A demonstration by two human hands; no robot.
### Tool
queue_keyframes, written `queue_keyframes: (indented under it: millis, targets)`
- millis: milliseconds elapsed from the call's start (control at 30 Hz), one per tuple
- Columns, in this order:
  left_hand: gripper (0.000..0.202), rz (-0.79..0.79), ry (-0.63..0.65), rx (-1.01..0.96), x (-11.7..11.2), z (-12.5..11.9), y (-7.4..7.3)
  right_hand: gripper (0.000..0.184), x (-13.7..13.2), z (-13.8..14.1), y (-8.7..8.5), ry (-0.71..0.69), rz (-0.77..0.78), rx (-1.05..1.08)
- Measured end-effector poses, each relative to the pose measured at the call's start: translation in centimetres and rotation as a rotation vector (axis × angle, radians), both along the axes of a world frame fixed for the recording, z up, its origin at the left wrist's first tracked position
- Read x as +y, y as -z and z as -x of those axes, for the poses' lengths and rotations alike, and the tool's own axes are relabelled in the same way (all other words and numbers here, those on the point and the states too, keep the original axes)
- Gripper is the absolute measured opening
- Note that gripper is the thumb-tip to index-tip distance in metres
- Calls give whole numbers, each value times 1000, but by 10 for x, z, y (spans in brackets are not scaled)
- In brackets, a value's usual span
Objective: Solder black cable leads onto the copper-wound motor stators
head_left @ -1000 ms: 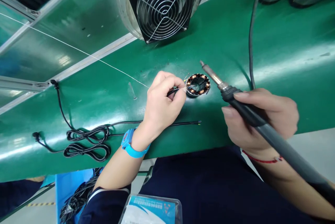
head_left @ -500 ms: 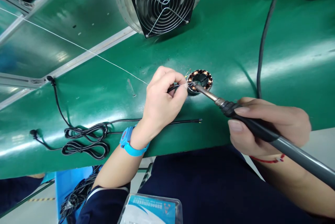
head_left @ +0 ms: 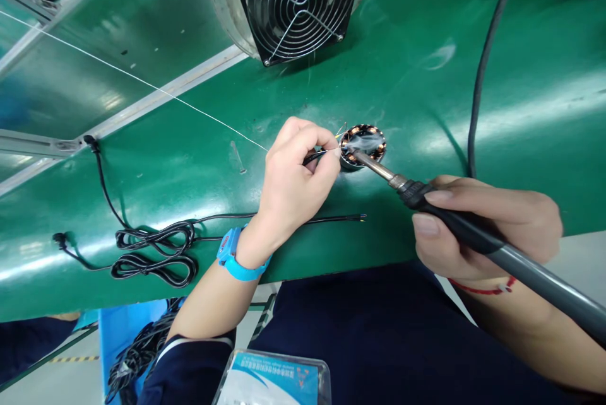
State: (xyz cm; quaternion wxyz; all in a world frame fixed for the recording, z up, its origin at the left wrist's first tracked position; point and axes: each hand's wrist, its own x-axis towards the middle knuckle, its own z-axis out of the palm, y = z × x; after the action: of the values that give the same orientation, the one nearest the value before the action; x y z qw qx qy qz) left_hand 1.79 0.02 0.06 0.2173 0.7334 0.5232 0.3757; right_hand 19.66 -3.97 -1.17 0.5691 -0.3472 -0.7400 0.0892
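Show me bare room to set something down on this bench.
Bare bench lies right of the grey cable, beyond the right hand, and between cable and fan. Crowded: the copper-wound ring, with left hand and soldering iron close, and the coiled cords.

Card [head_left: 274,383] in clear case [head_left: 327,386], bottom edge of view: blue header bears a row of pale Chinese characters, upside down from here, a finer line alongside; both too small to make out surely. Small reddish emblem [head_left: 302,375] near the row's right end. Blue wristband [head_left: 233,260]: tiny reddish marking on its face, illegible. No wording readable for certain.
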Motion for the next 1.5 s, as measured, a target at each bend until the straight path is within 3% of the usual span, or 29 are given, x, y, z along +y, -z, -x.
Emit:
queue_keyframes:
  millis: [267, 467, 633, 733, 867, 1200, 1333, 1500]
  targets:
    - [16, -13, 25, -36, 1, 0, 0, 40, -2, -6, 11, 55, 20, 17]
    - [16, -6, 28, -20, 1, 1, -1, 56, -4, 0, 10, 61, 208, 49]
    - [15, 0, 20, -12, 0, 0, -3, 44, 9, 1, -10, 117, 335, -59]
    - [15, 0, 17, -26, 0, 0, -3, 47, 22, 0, -17, 76, 402, -178]
    - [15, 13, 17, -25, 0, 1, -3, 54, 33, 5, -11, -13, 437, -193]
    - [11, -39, 102, 3, 1, -1, 2, 47, 36, 10, 0, -9, 443, -174]
    - [25, 162, 119, -130, 3, 9, 4, 51, 35, 6, -1, 20, 423, -192]
    - [12, 797, 203, -430, 12, 24, -1, 59, 39, 8, -2, -51, 467, -212]
